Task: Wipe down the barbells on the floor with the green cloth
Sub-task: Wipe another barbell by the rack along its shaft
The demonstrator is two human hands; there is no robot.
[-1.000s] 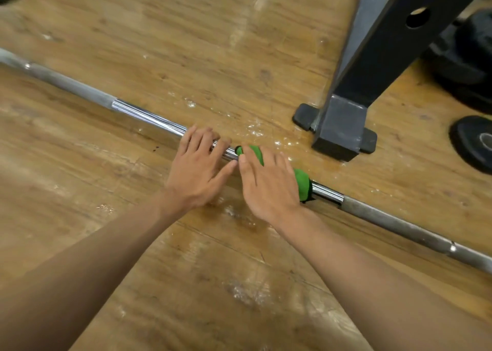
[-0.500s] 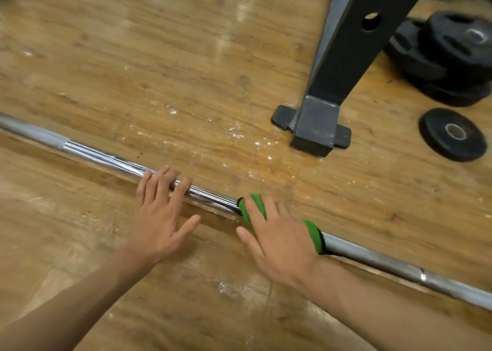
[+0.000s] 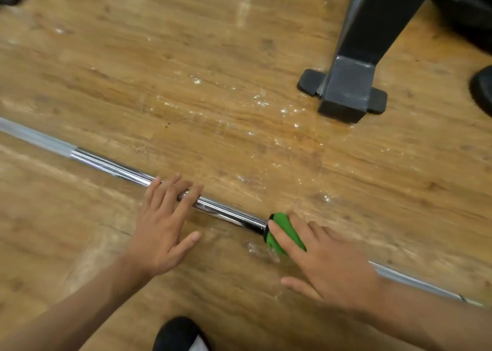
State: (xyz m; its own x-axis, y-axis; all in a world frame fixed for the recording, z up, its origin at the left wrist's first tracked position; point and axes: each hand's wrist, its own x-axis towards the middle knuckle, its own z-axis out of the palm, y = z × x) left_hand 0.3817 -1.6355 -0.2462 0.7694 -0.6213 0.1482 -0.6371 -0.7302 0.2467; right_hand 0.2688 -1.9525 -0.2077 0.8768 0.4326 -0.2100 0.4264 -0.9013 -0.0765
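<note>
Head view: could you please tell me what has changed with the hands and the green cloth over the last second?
The right hand slid the green cloth along the barbell to the person's right, opening a gap from the left hand, which was close beside it before. Nothing was grasped or released. The left hand still rests on the barbell at about the same spot.

No text, label, brand, number or sign can be read anywhere in the head view. The barbell (image 3: pixel 119 171), the green cloth (image 3: pixel 281 220) on it, and the dark rack foot (image 3: pixel 343 92) towards the top right of the wooden floor (image 3: pixel 186 57) show only plain, unmarked surfaces.
</note>
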